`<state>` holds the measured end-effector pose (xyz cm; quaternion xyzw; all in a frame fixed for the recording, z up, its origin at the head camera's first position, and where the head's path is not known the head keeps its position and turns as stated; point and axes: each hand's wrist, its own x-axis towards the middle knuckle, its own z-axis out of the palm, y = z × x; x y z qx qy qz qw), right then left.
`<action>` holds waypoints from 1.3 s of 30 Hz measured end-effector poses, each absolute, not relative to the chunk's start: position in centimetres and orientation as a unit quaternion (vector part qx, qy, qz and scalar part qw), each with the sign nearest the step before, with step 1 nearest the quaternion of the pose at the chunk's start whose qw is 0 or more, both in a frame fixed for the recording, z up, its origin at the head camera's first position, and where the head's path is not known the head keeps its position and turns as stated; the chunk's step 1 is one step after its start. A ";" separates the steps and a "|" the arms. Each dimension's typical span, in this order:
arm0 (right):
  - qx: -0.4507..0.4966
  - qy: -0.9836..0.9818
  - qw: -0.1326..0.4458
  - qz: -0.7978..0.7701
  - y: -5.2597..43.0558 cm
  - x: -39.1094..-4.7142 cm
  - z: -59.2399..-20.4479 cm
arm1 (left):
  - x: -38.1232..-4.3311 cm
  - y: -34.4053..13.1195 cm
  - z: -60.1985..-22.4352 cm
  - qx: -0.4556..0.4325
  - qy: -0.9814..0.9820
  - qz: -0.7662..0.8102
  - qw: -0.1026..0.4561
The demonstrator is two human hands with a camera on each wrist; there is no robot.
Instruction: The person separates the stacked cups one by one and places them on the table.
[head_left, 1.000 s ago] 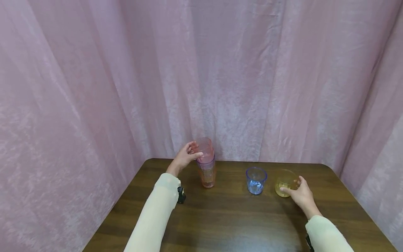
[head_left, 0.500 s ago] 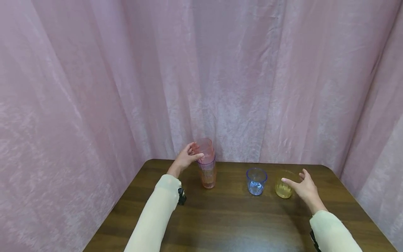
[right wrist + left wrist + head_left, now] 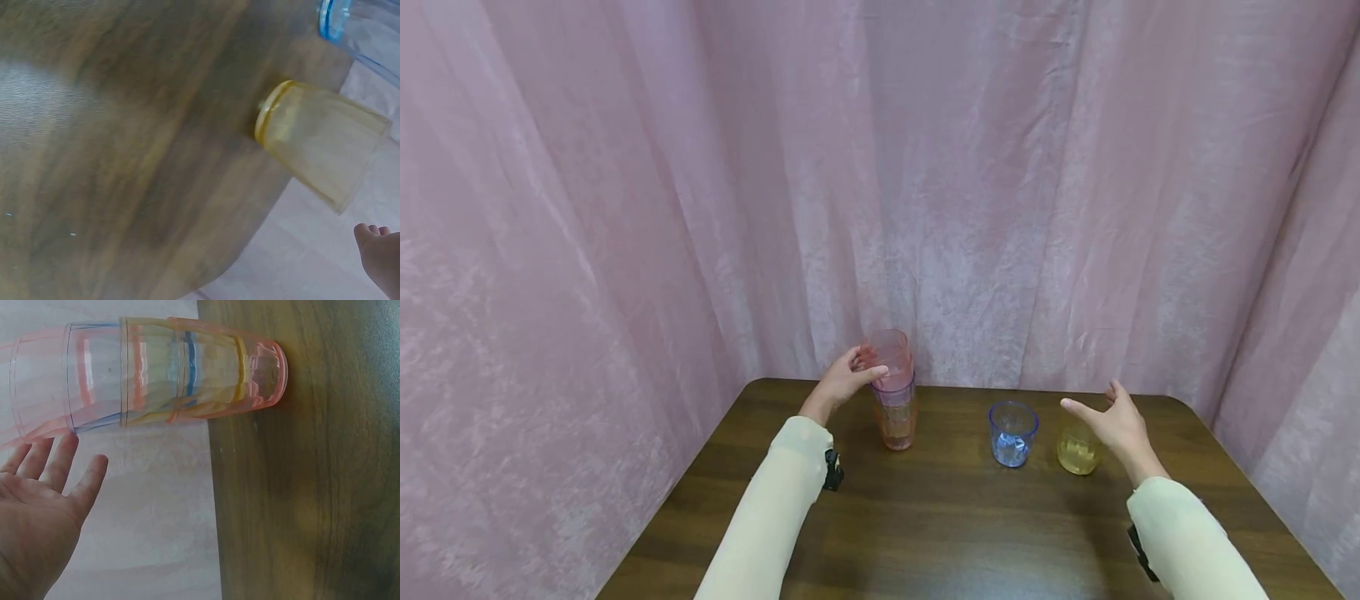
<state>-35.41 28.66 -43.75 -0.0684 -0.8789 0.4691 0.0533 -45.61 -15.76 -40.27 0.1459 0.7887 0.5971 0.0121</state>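
A stack of several nested clear plastic cups (image 3: 898,421) stands upright at the back left of the table, with pink, blue and yellow tints. My left hand (image 3: 842,383) is beside its topmost pink cup (image 3: 891,362), thumb in front and fingers at the left side. In the left wrist view the extended fingertips (image 3: 67,440) come right to the cup's edge. A yellow cup (image 3: 1077,457) stands upright at the right. My right hand (image 3: 1118,425) hovers just above and beside it, thumb and fingers spread apart, partly hiding its rim.
A blue cup (image 3: 1011,435) stands upright close to the left of the yellow one. The wooden table (image 3: 940,525) ends in a back edge near the cups. Pink curtains (image 3: 970,192) hang behind it and at both sides.
My right hand has let go of the yellow cup and risen above it, fingers spreading. The left hand has stayed at the stack, and the cups have not moved.
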 end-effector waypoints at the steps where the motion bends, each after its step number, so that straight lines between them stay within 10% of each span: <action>1: -0.066 -0.880 0.056 0.468 28.5 -35.5 -43.6 | -45.6 -15.7 -40.3 0.143 0.793 0.592 0.012; 39: 0.051 -0.865 0.056 0.495 16.3 -40.1 -37.3 | -46.1 -16.0 -42.0 0.143 0.777 0.612 0.037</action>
